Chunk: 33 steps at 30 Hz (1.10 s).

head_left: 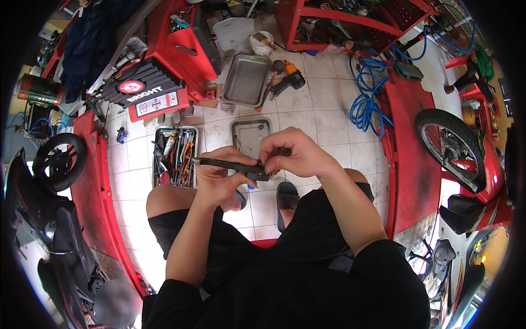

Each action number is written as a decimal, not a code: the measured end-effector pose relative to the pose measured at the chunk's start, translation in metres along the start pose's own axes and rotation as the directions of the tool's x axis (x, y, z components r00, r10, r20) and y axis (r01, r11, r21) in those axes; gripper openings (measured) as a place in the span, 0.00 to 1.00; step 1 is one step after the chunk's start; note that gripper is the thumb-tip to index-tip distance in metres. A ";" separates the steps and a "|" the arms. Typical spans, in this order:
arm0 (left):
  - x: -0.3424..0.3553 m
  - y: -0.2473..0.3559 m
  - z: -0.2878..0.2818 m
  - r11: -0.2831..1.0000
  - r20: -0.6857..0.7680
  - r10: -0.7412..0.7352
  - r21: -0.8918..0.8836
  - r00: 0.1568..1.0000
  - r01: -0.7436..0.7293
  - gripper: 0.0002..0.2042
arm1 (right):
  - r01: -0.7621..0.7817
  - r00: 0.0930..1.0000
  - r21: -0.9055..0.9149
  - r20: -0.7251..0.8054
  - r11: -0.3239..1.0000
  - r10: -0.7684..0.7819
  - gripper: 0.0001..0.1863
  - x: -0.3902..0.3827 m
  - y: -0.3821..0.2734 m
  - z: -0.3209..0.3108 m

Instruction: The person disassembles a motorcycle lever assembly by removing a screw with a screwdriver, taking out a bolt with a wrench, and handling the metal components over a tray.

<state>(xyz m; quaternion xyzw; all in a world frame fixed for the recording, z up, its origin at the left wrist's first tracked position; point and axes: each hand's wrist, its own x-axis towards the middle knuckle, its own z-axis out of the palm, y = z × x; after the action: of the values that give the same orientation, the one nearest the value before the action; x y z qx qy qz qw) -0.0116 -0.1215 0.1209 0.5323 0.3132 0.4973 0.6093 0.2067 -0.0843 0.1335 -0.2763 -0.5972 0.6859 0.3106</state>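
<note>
In front of my knees, a flat, dark, elongated part [233, 165] lies across both hands. My left hand [207, 176] grips it from the left, with the thumb below and the fingers along the far side. The right hand [293, 152] has its thumb and fingers pinched together at the part's right end. Whether those fingertips hold a separate small piece is too small to make out. Beyond the hands, a small grey metal tray [252, 129] sits on the tiled floor, partly covered by them.
Left of my hands stands a tray [155, 160] full of hand tools. Farther off are a larger metal tray [245, 78], a mallet [278, 67] and an orange-black power tool [289, 80]. A blue hose [364, 112] coils at right. Red platforms [412, 148] with motorcycles flank both sides.
</note>
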 end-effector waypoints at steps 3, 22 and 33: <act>0.002 0.001 0.002 1.000 -0.008 -0.008 -0.027 1.000 0.008 0.13 | 0.005 1.000 -0.002 0.022 1.000 -0.005 0.05 0.003 0.005 -0.001; -0.017 0.027 -0.037 0.670 -0.471 -0.528 -0.742 0.707 0.007 0.24 | -0.796 0.577 -0.555 -0.575 0.243 0.580 0.12 -0.009 0.416 -0.005; -0.026 0.025 -0.034 0.719 -0.488 -0.614 -0.671 0.621 0.183 0.13 | -0.893 0.443 -0.373 -0.623 0.252 0.645 0.11 0.069 0.450 -0.004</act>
<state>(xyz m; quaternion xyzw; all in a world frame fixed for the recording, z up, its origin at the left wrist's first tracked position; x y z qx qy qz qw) -0.0573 -0.1358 0.1333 0.0188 0.4692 0.5679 0.6760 0.1212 -0.0719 -0.3137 -0.7407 -0.5121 0.4242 -0.0956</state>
